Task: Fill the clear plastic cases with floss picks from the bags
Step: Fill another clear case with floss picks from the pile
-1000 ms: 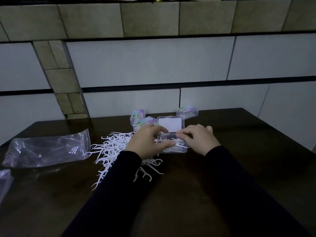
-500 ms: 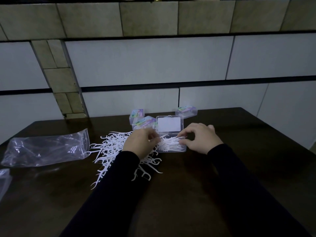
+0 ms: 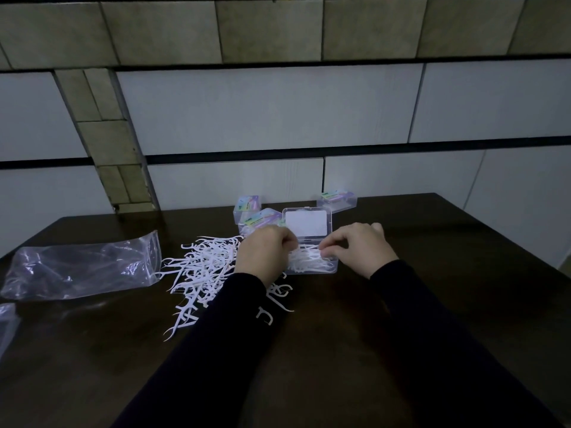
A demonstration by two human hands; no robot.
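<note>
Clear plastic, hinged and rectangular, the open case (image 3: 312,261) sits on the dark wooden counter (image 3: 432,288) right in front of you, its lid standing up at the back with a white panel facing you. White floss picks (image 3: 309,262) already lie in its tray. Your left hand (image 3: 265,257) hovers over the tray's left end, fingers curled down onto the picks in what looks like a pinch. Your right hand (image 3: 355,248) is at the tray's right end, thumb and forefinger pinching picks there. Both sleeves are dark.

Just left of the case, partly under your left forearm, a loose heap of white floss picks (image 3: 200,270) is spread on the counter. Farther left lies a crumpled clear plastic bag (image 3: 80,267), with the edge of a second bag (image 3: 7,322) at the frame's left border. Behind the open case stand three closed clear cases with coloured labels (image 3: 247,206), (image 3: 262,219), (image 3: 336,200). A tiled wall rises behind the counter.
</note>
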